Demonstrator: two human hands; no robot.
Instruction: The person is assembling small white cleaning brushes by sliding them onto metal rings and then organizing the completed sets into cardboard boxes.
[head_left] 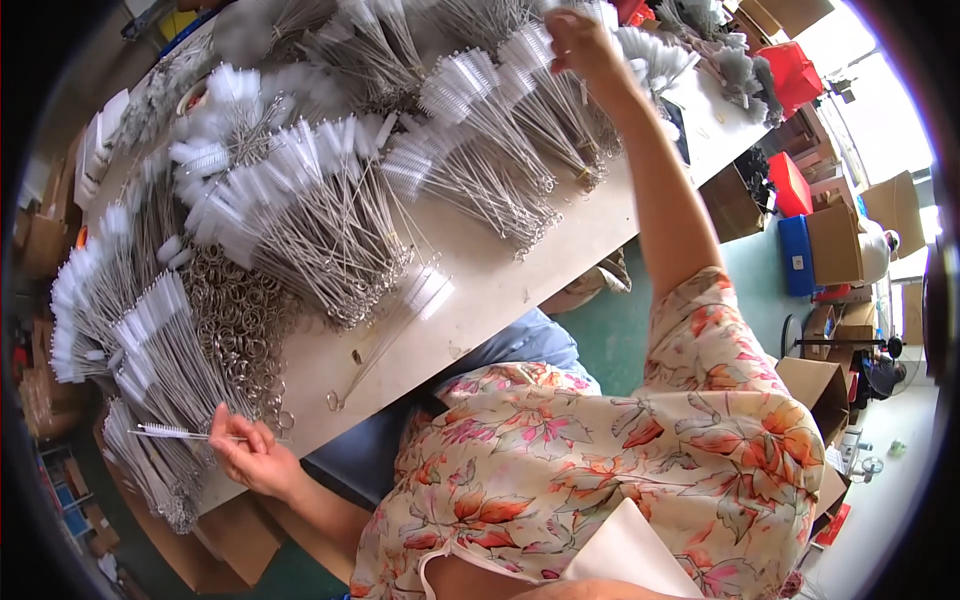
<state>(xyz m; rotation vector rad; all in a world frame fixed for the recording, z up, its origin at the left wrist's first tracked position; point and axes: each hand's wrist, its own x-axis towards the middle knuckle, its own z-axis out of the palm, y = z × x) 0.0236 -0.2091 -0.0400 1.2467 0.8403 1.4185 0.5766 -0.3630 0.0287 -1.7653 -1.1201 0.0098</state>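
My left hand (pixel 255 452) is closed at the near left edge of the table, pinching a thin brush (pixel 165 431) with white bristles and a wire stem. Its bristled end points left, over bundled brushes (pixel 160 335) with white heads. Just beyond lies a heap of metal rings (pixel 235 310). My right arm stretches to the far side, where my right hand (pixel 583 45) has its fingers curled above a brush bundle (pixel 560 100). What those fingers hold, if anything, cannot be made out. A few loose brushes (pixel 385 340) lie on the tabletop between my hands.
Large piles of wire brushes (pixel 320 220) cover much of the white table (pixel 480 285). Grey bristled pieces (pixel 735 75) and a red bin (pixel 795 78) are at the far right. Cardboard boxes (pixel 835 245) and a blue crate (pixel 795 255) stand on the right; another box (pixel 235 540) is below the near-left edge.
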